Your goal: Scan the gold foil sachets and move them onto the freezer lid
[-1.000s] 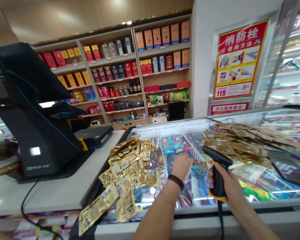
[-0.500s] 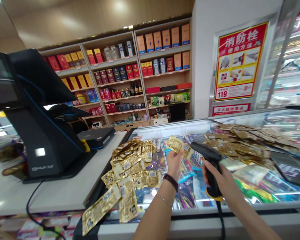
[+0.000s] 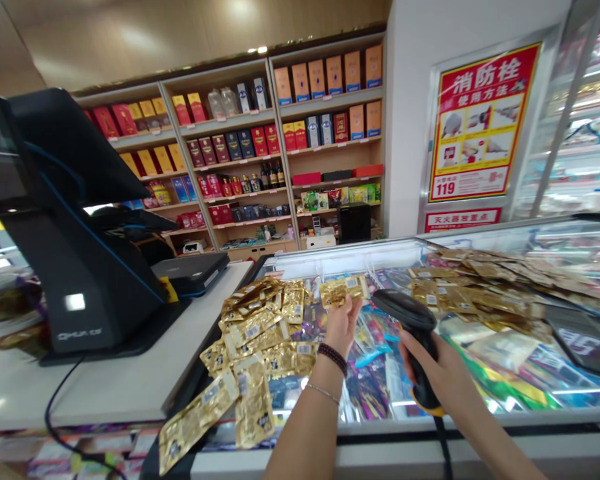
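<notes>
My left hand (image 3: 342,323) pinches a gold foil packet (image 3: 341,291) above the glass-topped case, its white barcode patch facing me. In my right hand (image 3: 433,360) is a black barcode scanner (image 3: 414,320) with yellow trim, fingers wrapped round its grip. The scanner's head points toward the packet, a small gap apart from it. To the left of my left hand lies a loose heap of gold packets (image 3: 254,387), some overhanging the front edge. Another heap of gold packets (image 3: 470,293) spreads over the glass on the right.
A glass-topped case (image 3: 310,261) with colourful packages inside spans the front. On the left, a black checkout terminal (image 3: 95,267) stands on a white counter (image 3: 130,380). The scanner's cable (image 3: 443,447) hangs down the front. Shelves of boxes (image 3: 325,150) line the back wall.
The packet in my left hand has turned to lie more level and shifted slightly left. The scanner in my right hand has moved slightly left and down.
</notes>
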The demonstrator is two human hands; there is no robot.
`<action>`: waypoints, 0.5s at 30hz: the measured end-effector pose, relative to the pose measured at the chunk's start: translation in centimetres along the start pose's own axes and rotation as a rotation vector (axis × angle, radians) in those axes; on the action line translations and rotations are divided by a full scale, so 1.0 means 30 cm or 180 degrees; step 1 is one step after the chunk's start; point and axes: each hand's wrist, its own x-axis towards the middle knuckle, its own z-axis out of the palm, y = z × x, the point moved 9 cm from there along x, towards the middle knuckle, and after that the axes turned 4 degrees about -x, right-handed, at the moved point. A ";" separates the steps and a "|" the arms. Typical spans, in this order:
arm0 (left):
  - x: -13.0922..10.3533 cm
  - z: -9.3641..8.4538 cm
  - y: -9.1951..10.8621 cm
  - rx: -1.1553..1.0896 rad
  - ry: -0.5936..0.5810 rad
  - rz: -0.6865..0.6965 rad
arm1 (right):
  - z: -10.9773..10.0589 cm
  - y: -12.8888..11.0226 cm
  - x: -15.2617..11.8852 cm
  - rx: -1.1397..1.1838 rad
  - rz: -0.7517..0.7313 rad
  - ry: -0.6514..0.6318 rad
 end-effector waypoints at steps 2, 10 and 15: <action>0.004 0.005 -0.001 0.0064 -0.0054 -0.0049 | 0.009 -0.017 -0.010 -0.0083 -0.0022 0.0025; 0.000 0.016 -0.004 0.0086 -0.0097 -0.0141 | 0.022 -0.012 -0.004 -0.0390 -0.0004 -0.0054; -0.011 0.027 -0.001 0.0046 -0.0111 -0.0175 | 0.035 0.018 0.015 -0.0439 0.0066 -0.0235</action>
